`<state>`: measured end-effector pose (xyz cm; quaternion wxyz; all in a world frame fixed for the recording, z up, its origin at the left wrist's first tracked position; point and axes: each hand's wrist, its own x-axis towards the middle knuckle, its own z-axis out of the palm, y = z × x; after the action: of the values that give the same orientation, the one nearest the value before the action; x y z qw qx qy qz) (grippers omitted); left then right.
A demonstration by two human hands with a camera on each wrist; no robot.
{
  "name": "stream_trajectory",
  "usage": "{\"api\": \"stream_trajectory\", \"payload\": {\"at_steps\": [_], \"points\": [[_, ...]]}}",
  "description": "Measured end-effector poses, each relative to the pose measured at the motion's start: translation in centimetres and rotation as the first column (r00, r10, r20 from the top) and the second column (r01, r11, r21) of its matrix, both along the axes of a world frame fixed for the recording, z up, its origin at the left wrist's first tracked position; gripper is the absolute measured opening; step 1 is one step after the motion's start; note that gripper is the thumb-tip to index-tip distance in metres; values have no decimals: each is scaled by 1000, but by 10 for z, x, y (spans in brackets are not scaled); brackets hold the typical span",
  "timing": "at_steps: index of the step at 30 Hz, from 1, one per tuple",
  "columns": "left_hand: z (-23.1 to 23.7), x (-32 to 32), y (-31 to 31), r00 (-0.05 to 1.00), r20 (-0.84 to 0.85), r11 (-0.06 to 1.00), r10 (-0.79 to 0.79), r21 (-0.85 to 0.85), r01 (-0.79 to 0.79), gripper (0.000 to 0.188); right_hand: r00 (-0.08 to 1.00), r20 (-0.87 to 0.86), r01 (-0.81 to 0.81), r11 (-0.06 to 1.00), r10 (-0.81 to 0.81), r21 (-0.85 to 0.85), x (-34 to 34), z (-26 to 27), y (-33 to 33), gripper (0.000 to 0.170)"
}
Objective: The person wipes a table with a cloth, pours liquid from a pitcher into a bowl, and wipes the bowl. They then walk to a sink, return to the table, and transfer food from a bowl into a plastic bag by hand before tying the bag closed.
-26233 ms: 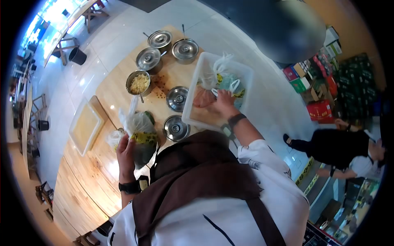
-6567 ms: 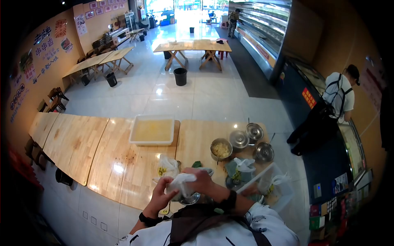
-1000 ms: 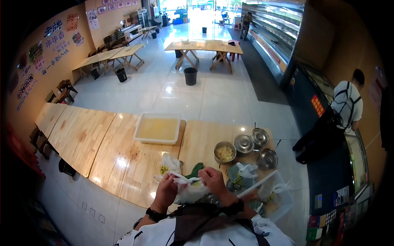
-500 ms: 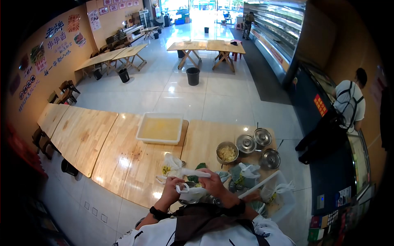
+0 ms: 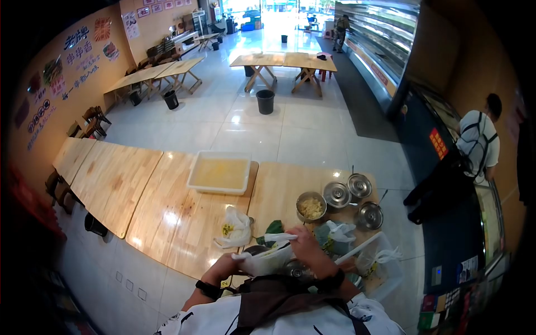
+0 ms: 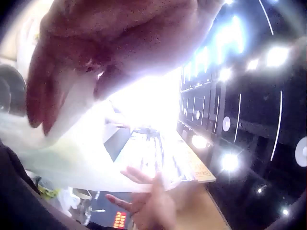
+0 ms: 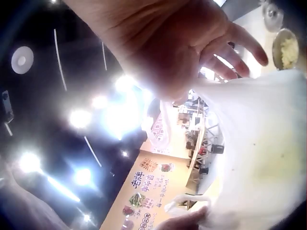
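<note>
A white plastic bag is stretched between both hands close to the apron, its mouth spread. My left hand pinches one side of the bag between thumb and fingers, as the left wrist view shows of the hand. The right hand holds the opposite side higher up; in the right wrist view the thumb presses the bag while the fingers stand out beyond it. Something yellowish shows faintly through the plastic. Behind the bag lies a dark green item, partly covered. A lidded metal pot sits below the right hand.
Another white bag lies on the table to the left. At right are a tied greenish bag, a clear bin with bags, a pot of pale chopped food and several lidded pots. A tray of yellow liquid stands behind. A person stands right.
Since a second ago the hands have moved apart, spreading the bag's mouth; the left hand sank lower. Since the oldest frame, a greenish bag has moved from the bin onto the table.
</note>
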<state>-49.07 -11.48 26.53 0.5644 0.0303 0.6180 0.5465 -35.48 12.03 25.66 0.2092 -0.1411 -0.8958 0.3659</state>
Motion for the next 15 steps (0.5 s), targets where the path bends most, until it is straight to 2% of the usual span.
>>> {"api": "stream_trajectory", "payload": {"at_steps": [1,2,3,4,5,6,7,8,9,10,12,13,14,15], "points": [[1,1,1,982,74,979,174,94,-181,27,1000,3,-4,1000,4,1,3,-18,9,25],[-13,-3,-2,981,76,978,179,94,-186,27,990,137,7,970,27,-243,5,-40,19,27],[-38,-10,-6,926,204,912,317,200,-357,23,962,260,53,882,81,-469,5,-50,24,29],[-52,-14,-8,837,343,806,426,277,-523,21,961,263,49,882,86,-468,6,-40,22,29],[-48,-11,-7,783,440,751,439,298,-589,16,914,390,189,737,109,-649,8,-20,19,30],[-48,-9,-3,779,444,749,442,295,-593,16,850,501,345,546,164,-763,10,-10,16,32],[-48,-5,2,717,515,690,470,291,-662,17,846,506,348,546,167,-762,11,-13,15,32],[-51,-2,3,648,582,628,491,280,-726,19,891,414,311,416,185,-855,12,-18,14,33],[-56,-3,6,652,589,634,479,281,-720,19,930,317,260,278,187,-925,13,-23,14,33],[-59,-2,6,648,591,632,481,278,-723,19,928,321,263,278,189,-924,13,-28,12,33],[-55,-4,12,649,582,669,491,225,-708,22,994,-47,-48,12,100,-999,8,-34,4,34],[-52,-5,13,647,582,667,492,227,-710,22,994,-100,-96,-91,33,-991,5,-36,0,33],[-47,-6,13,643,669,695,373,258,-671,24,994,-102,-98,-90,35,-991,2,-33,-3,33],[-41,-7,13,626,741,717,245,296,-631,29,993,-113,-119,-182,-40,-976,-1,-28,-5,30]]}}
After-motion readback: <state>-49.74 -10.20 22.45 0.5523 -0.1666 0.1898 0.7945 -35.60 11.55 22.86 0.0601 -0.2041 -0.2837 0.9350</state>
